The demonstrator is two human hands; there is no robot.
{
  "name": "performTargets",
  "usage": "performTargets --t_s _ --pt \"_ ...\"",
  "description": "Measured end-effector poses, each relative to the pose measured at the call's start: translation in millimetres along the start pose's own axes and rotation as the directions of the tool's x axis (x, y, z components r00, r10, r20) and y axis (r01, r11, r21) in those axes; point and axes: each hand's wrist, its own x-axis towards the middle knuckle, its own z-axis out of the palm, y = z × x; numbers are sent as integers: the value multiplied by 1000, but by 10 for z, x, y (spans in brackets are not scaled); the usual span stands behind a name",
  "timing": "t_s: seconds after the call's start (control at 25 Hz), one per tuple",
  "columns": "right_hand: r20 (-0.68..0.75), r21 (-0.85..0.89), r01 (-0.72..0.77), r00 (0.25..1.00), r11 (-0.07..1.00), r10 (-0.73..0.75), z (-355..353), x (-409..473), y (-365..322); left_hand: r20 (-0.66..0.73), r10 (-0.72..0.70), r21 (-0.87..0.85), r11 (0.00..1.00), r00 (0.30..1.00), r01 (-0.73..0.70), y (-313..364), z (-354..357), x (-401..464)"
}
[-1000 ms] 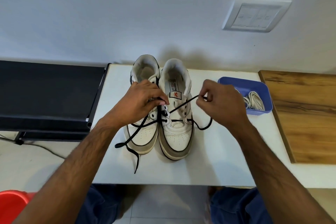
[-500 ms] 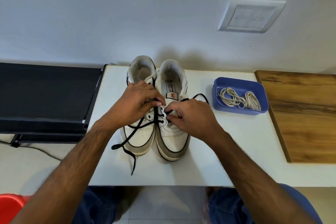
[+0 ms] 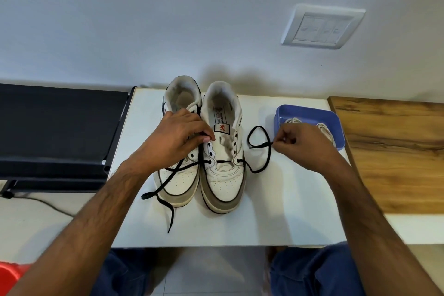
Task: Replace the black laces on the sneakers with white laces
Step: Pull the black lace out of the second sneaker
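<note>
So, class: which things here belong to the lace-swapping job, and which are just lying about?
Job:
sneakers
black lace, pinched by right hand
left hand, steadying
white laces
blue tray

Lying about:
wooden board
wall switch
red object

Both bare forearms reach forward from the bottom corners. The left hand (image 3: 179,133) lies palm down, its fingers curled and pressing downward. The right hand (image 3: 304,144) is held out to the right, thumb and forefinger pinched together.
</note>
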Motion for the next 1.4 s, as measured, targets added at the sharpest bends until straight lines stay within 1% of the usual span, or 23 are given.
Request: performTargets --t_s 0.08,0.12,0.24,0.28,0.36,0.48,0.64,0.72,0.8,1.0,1.08,1.2,1.24,1.28,1.32,1.36,1.4 --pt "74 -83 15 997 996 -9 118 7 10 27 -17 71 997 999 15 100 2 -63" --pt "70 -117 14 997 993 -6 162 6 -8 40 -31 99 995 999 27 155 -6 -106" --pt "-39 -154 10 999 988 -16 200 -65 -109 37 -87 185 980 996 79 337 -53 -225" --pt "-61 -139 32 997 990 -41 214 -121 -164 22 -106 228 969 994 98 408 -53 -245" --pt "-47 -81 60 997 995 -64 299 -242 -282 2 -140 297 945 990 134 571 27 -266" --pt "-11 37 -25 1000 999 25 504 -359 -433 10 -198 363 914 980 181 787 245 -246" --pt "-38 153 -157 986 976 165 678 -240 -516 -21 -322 304 900 946 313 868 380 -120" --pt "-21 154 -197 979 968 203 671 -131 -523 -14 -353 276 898 935 343 875 394 -91" --pt "3 139 -218 976 966 220 660 -34 -521 8 -353 254 906 936 340 868 383 -63" --pt "-29 79 -166 985 983 168 643 28 -545 76 -370 266 902 926 339 864 305 34" --pt "-21 107 -120 992 987 123 630 56 -507 77 -379 270 898 922 347 869 292 23" --pt "36 217 -91 996 972 85 623 108 -382 40 -343 293 902 939 317 896 358 -20" --pt "57 255 -93 995 963 81 621 123 -353 27 -324 286 909 946 304 878 375 -42" --pt "70 279 -95 994 956 79 619 134 -334 24 -312 238 925 950 298 828 369 -63" --pt "76 293 -99 994 951 79 614 139 -321 40 -319 133 941 947 312 770 329 -82" --pt "81 303 -102 993 948 81 610 146 -309 93 -335 -20 941 938 338 711 257 -97" --pt "86 308 -104 993 946 82 607 151 -297 163 -344 -194 908 925 372 642 177 -110"
